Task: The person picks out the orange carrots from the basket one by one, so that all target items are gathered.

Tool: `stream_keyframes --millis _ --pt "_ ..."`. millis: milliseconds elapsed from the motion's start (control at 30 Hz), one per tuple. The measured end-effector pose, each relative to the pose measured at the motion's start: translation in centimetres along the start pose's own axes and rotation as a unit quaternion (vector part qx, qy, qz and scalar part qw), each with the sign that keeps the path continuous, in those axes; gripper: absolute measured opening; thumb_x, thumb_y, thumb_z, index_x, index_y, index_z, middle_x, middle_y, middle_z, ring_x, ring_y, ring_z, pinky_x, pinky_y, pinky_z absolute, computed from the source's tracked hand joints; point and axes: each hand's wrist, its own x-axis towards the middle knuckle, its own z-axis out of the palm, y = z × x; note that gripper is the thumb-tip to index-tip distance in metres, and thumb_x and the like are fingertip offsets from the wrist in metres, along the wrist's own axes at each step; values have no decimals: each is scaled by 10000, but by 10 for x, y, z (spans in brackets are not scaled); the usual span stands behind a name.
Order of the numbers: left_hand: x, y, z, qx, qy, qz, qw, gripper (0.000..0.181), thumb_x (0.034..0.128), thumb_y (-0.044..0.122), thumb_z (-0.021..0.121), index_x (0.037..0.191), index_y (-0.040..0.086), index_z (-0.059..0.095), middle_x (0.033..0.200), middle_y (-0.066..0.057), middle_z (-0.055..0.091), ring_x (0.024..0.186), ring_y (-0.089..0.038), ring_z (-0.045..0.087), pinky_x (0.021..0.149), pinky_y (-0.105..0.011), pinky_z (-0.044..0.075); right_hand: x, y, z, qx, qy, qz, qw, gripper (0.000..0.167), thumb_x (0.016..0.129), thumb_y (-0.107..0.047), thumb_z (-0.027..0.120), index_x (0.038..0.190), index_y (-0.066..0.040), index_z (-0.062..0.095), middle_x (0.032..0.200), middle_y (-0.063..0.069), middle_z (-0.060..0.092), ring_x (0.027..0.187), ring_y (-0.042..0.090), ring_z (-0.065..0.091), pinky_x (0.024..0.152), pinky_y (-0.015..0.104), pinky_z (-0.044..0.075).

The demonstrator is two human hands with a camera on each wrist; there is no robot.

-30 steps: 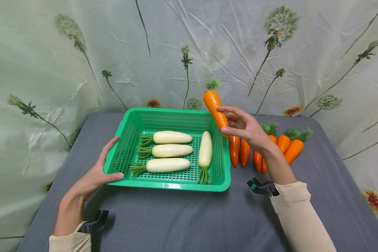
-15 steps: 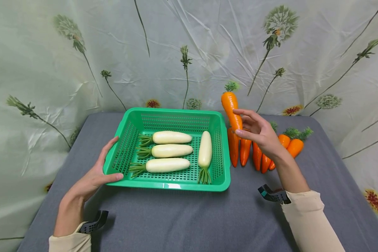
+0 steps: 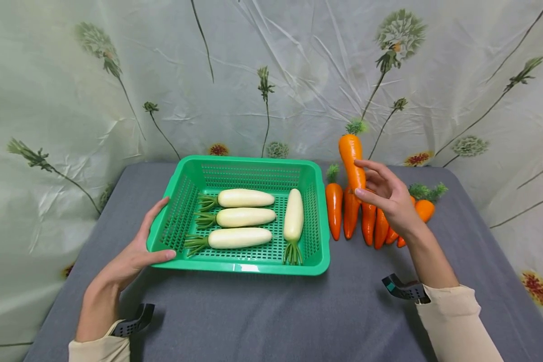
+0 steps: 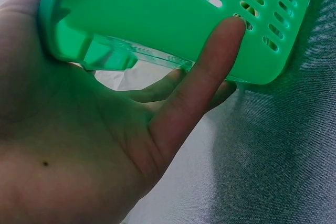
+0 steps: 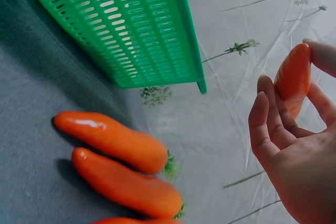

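A green perforated plastic basket (image 3: 271, 268) holds several white radishes (image 3: 246, 197) with green stems; most lie crosswise, and one radish (image 3: 294, 216) lies lengthwise at its right end. My left hand (image 3: 133, 254) grips the basket's left end, thumb on the front rim. In the left wrist view, its fingers press along the outer wall (image 4: 147, 19). My right hand (image 3: 395, 201) pinches an orange carrot (image 3: 351, 153) by its lower part, leafy top up, above a row of carrots (image 3: 335, 208). In the right wrist view, the held carrot (image 5: 295, 74) is apart from the basket.
Several carrots lie side by side along the basket's right wall, the rightmost ones (image 3: 424, 210) partly behind my right hand. A grey cloth (image 3: 253, 317) covers the table. Behind it hangs a pale curtain (image 3: 298, 85) printed with dandelions.
My right hand has moved right with the carrot, from over the basket's right rim to above the row of carrots. My left hand and the basket have stayed in place.
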Motion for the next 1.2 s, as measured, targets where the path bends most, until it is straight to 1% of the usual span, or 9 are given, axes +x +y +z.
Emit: stream_keyframes --millis 100,267,333,367,500,667,833,1033,1200 --pt "0 0 0 -12 -4 -9 10000 1138 896 92 751 1639 506 -5 1710 -99 7 1396 -126 247 996 -350 305 -6 1 -3 57 150 -14 9999 567 997 65 577 1535 -86 482 1343 15 622 1141 132 677 918 225 559" --pt "0 0 -1 -55 -17 -5 10000 1136 898 91 751 1639 509 -2 1709 -107 5 1386 -127 259 946 -220 344 -15 4 -10 112 317 -63 9994 574 995 92 554 1540 -69 473 1339 17 625 1117 118 680 914 218 553" --pt "-1 0 -2 -45 -8 -11 10000 1135 900 91 750 1639 510 -3 1707 -109 2 1381 -129 263 926 -194 353 -19 6 -12 77 369 -64 9993 578 994 93 552 1543 -68 470 1345 13 622 1132 112 673 920 206 546" --pt "-1 0 -2 -34 -1 -19 10000 1135 900 91 750 1638 511 -3 1708 -109 0 1380 -127 263 926 -194 352 -21 7 -13 66 390 -61 9992 577 995 93 551 1544 -68 468 1350 10 619 1143 109 669 927 200 545" --pt "-1 -1 -4 11 -2 -53 10000 1129 906 99 746 1637 515 -9 1717 -98 -21 1392 -113 243 965 -264 325 -31 12 -18 36 497 -20 9988 576 999 92 546 1546 -69 464 1341 -2 618 1135 83 673 928 189 546" --pt "0 -1 -3 -10 -6 -24 10000 1131 904 89 745 1638 511 -6 1712 -93 -7 1391 -116 248 958 -241 329 -43 18 -24 155 727 -83 9972 577 991 124 534 1539 -42 464 1288 1 639 1078 71 688 904 182 544" --pt "2 -1 -2 10 -18 -43 10000 1127 907 100 743 1636 515 -10 1714 -94 -16 1401 -124 233 994 -323 305 -53 21 -31 244 895 -85 9957 581 985 141 532 1537 -25 461 1263 16 644 1062 87 702 896 198 558" --pt "1 -3 -2 3 -35 -14 10000 1118 909 96 735 1638 508 -7 1715 -98 -26 1395 -90 228 964 -267 328 -64 26 -38 343 988 12 9945 577 985 144 532 1531 -32 470 1274 15 648 1047 90 706 887 194 557" --pt "1 -3 -2 -17 -29 -2 10000 1112 912 101 733 1638 506 -5 1721 -97 -37 1403 -77 210 996 -323 304 -73 31 -43 528 1156 -58 9919 577 979 170 511 1528 -1 459 1247 29 664 1043 84 712 878 200 567"
